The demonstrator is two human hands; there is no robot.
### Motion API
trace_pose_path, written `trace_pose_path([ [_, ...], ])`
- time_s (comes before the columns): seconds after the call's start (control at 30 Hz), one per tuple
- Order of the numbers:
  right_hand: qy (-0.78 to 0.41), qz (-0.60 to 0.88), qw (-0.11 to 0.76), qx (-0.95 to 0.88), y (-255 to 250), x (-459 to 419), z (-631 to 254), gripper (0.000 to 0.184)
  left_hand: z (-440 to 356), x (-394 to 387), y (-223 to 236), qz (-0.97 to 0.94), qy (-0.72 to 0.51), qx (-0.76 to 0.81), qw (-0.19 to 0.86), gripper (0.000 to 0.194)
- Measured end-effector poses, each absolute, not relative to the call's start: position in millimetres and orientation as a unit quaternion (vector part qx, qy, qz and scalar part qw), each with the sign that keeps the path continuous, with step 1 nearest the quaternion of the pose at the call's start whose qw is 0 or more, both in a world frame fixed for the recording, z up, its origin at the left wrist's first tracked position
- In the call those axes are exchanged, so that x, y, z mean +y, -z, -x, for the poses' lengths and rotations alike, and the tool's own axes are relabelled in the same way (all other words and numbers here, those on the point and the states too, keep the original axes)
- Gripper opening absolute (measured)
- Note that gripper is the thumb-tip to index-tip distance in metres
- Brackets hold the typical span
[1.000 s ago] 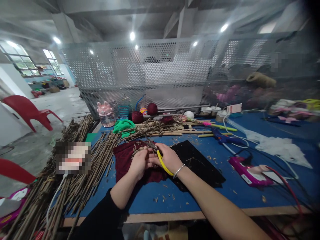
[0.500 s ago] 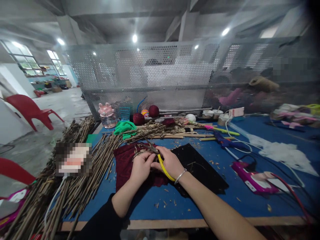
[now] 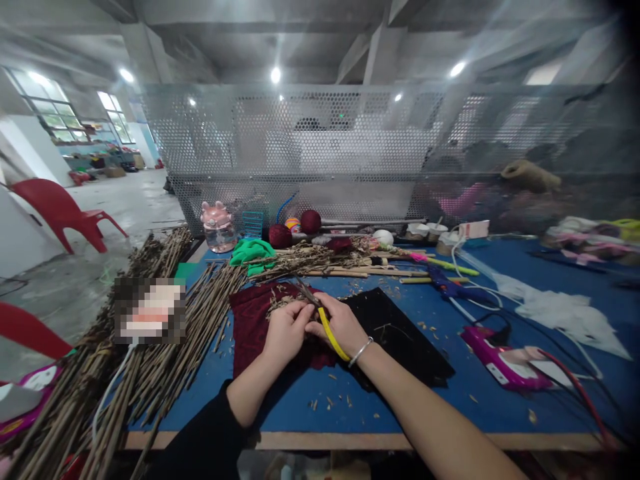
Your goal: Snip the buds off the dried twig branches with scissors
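My right hand is closed around yellow-handled scissors, whose dark blades point up and to the left, away from me. Close beside it, my left hand is pinched, thumb and fingertips together near the scissors. What it pinches is too small and hidden to name. Both hands are over a dark red cloth. Dried plant bits lie on that cloth just beyond my left fingers. A black cloth spreads to the right, partly under my right wrist.
Bundled dry stalks cover the table's left side. Farther back are a green cloth, dark red balls and a pink-topped bottle. At right lie a blue glue gun, a purple power strip and cables. A perforated screen stands behind.
The view has shifted slightly. Both hands stay together over the red cloth, the scissors still in my right hand, with only a small change in blade angle.
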State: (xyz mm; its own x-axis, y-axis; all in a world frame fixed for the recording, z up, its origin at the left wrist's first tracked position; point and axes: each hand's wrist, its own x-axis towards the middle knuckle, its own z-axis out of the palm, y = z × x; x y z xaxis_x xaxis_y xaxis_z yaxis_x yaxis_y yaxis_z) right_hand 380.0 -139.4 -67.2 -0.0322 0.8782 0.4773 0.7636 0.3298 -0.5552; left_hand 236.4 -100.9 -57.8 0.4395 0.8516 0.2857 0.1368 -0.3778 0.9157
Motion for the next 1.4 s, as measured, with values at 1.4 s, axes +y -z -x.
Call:
trace_pose_path([
  [1.4, -0.066, 0.593, 0.373, -0.711, 65.1, -139.8, -382.3, 0.052, -237.3, -95.7, 68.5, -0.702, -0.414, 0.336, 0.471, 0.025],
])
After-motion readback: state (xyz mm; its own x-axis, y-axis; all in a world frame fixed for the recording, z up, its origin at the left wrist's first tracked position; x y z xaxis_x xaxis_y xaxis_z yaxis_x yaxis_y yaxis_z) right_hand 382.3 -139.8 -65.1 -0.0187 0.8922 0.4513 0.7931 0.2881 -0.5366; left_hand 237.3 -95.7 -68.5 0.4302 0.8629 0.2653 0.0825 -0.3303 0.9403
